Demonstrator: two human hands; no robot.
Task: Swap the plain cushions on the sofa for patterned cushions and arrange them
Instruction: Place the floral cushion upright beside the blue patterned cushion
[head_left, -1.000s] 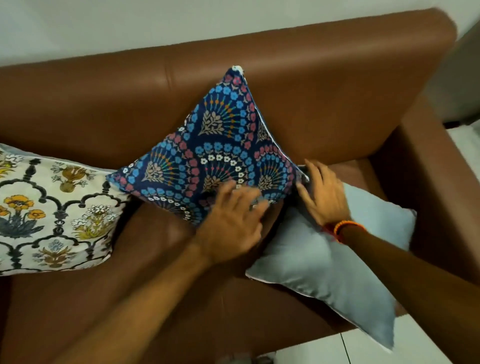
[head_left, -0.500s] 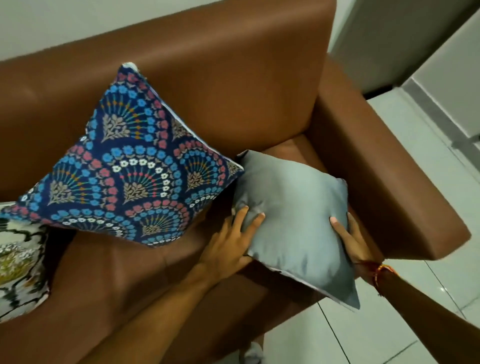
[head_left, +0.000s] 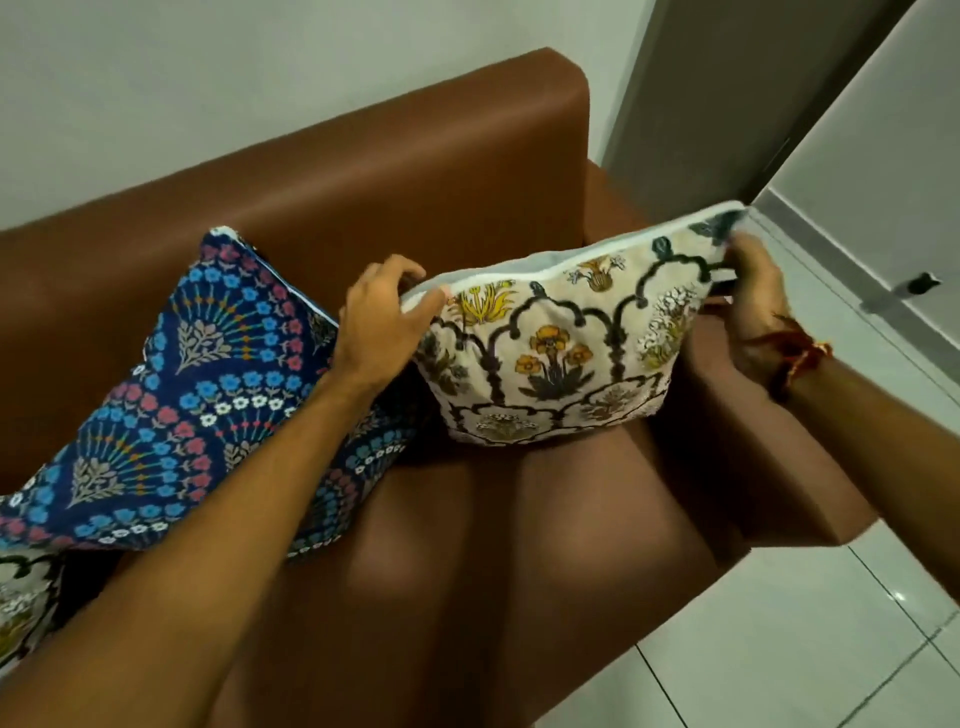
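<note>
While both hands grip it at its upper corners, the cream floral cushion (head_left: 550, 358) stands on its lower edge on the seat of the brown sofa (head_left: 395, 171), at the right end beside the armrest (head_left: 769, 467), its printed face turned toward the camera and its plain pale back showing along the top seam. The left hand (head_left: 382, 325) holds the upper left corner, its fingers (head_left: 402, 267) curled over the top edge and the thumb pressed against the front, so the fabric is pinched between them. The right hand (head_left: 753, 306) closes on the upper right corner in the same way, fingers wrapped behind the seam and thumb in front; a red thread bracelet (head_left: 792, 353) circles that wrist. To the left, the dark blue patterned cushion (head_left: 208, 395) leans against the backrest, standing on one corner like a diamond, and the left forearm crosses in front of its right side. Whether the two cushions touch cannot be told, since the left hand hides the place where they meet. At the lower left edge, part of another cream floral cushion (head_left: 23, 608) shows, tucked under the blue one's bottom corner. White floor tiles (head_left: 810, 639) lie to the right of the sofa.
</note>
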